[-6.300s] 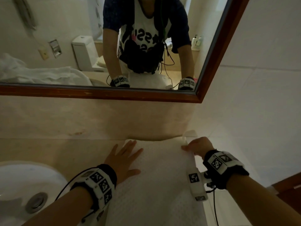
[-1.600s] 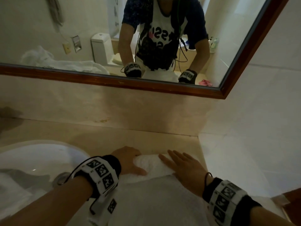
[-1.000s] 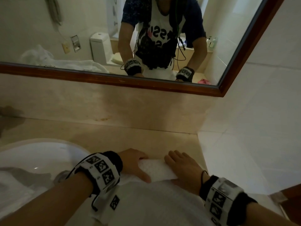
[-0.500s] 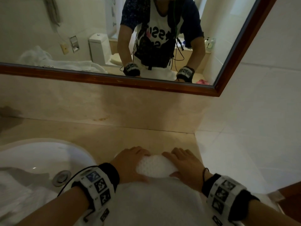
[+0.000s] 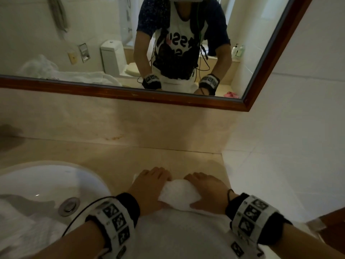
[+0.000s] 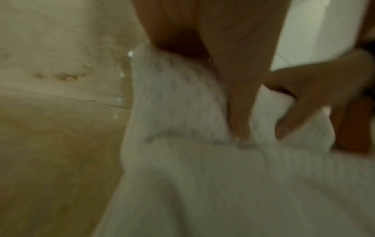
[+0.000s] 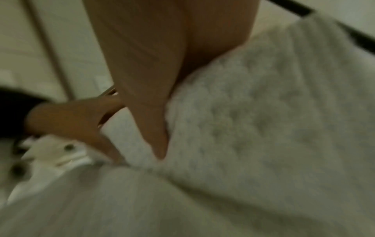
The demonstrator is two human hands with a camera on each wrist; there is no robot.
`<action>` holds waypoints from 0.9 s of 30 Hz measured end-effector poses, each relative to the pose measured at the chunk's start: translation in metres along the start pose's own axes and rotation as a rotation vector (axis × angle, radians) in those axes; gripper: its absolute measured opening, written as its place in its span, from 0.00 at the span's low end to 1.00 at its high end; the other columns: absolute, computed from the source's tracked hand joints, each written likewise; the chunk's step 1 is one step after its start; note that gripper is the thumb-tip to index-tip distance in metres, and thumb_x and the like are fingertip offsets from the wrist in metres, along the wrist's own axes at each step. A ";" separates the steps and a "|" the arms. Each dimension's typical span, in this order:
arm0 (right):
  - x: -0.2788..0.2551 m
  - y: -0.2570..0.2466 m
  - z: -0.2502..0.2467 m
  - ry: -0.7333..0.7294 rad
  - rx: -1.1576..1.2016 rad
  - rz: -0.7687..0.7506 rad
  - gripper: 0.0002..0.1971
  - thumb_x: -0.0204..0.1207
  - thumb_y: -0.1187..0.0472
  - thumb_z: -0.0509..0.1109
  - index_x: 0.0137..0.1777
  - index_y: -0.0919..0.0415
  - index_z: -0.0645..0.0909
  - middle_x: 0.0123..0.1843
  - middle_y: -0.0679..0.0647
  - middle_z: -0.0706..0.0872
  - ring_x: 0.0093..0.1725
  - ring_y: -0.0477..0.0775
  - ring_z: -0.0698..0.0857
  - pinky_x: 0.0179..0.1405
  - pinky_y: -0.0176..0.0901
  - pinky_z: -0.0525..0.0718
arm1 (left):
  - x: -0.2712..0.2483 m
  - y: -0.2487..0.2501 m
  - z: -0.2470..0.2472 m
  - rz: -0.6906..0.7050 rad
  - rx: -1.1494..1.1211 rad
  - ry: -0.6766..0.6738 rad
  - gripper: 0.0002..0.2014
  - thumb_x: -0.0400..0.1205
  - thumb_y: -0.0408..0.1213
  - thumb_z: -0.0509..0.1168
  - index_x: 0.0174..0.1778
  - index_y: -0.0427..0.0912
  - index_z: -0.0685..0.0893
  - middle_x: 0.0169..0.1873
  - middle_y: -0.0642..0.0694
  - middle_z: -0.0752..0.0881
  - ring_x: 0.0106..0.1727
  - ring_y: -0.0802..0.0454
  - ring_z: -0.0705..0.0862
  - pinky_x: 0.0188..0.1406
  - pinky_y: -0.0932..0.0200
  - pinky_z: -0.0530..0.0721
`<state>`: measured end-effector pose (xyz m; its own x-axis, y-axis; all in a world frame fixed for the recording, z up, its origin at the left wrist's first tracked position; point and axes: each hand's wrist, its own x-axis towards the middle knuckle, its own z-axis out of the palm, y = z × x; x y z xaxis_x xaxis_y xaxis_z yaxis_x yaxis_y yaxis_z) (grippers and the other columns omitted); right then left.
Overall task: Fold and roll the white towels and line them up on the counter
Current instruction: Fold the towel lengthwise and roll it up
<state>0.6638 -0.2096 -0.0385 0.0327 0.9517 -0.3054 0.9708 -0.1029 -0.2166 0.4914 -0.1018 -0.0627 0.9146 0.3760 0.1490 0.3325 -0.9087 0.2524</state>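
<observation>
A white textured towel [image 5: 177,238] lies on the beige counter [image 5: 149,157], its far end wound into a thick roll [image 5: 179,193]. My left hand [image 5: 149,186] grips the roll's left end and my right hand [image 5: 207,191] grips its right end, fingers curled over the top. In the left wrist view my left thumb [image 6: 241,112] digs in where the roll [image 6: 178,99] meets the flat cloth. The right wrist view shows my right thumb [image 7: 156,133] pressed against the roll [image 7: 243,112]. The fingertips behind the roll are hidden.
A white sink [image 5: 46,184] with a metal drain [image 5: 69,206] sits to the left, and more white cloth [image 5: 20,234] lies in it. A wood-framed mirror [image 5: 130,95] hangs above the backsplash. A tiled wall [image 5: 280,165] closes the right side.
The towel lay flat under my hands at first. Both hands have since wound its far end toward me, and the roll has grown thicker and come nearer.
</observation>
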 end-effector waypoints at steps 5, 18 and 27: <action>-0.004 -0.006 0.028 0.403 -0.365 -0.226 0.32 0.53 0.43 0.79 0.55 0.53 0.73 0.42 0.46 0.83 0.37 0.49 0.82 0.35 0.36 0.82 | 0.018 -0.008 -0.040 -0.350 -0.387 -0.676 0.44 0.72 0.53 0.73 0.80 0.53 0.57 0.72 0.53 0.72 0.71 0.51 0.73 0.68 0.59 0.72; -0.011 0.008 -0.002 -0.237 -0.036 0.035 0.41 0.70 0.45 0.73 0.79 0.51 0.56 0.73 0.52 0.70 0.70 0.56 0.72 0.71 0.47 0.71 | -0.021 0.015 0.011 -0.009 0.240 -0.149 0.44 0.52 0.63 0.75 0.59 0.42 0.71 0.42 0.49 0.87 0.38 0.51 0.86 0.38 0.58 0.86; -0.046 -0.009 0.036 0.187 -0.212 -0.078 0.43 0.55 0.36 0.69 0.71 0.54 0.68 0.59 0.50 0.80 0.51 0.53 0.85 0.51 0.46 0.83 | -0.013 0.027 -0.012 -0.188 -0.035 -0.445 0.39 0.69 0.59 0.72 0.73 0.46 0.68 0.64 0.48 0.78 0.64 0.49 0.79 0.58 0.57 0.76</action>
<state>0.6453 -0.2630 -0.0555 -0.0201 0.9932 -0.1150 0.9995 0.0169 -0.0283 0.4859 -0.1296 -0.0467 0.8515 0.4124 -0.3239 0.5007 -0.8229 0.2685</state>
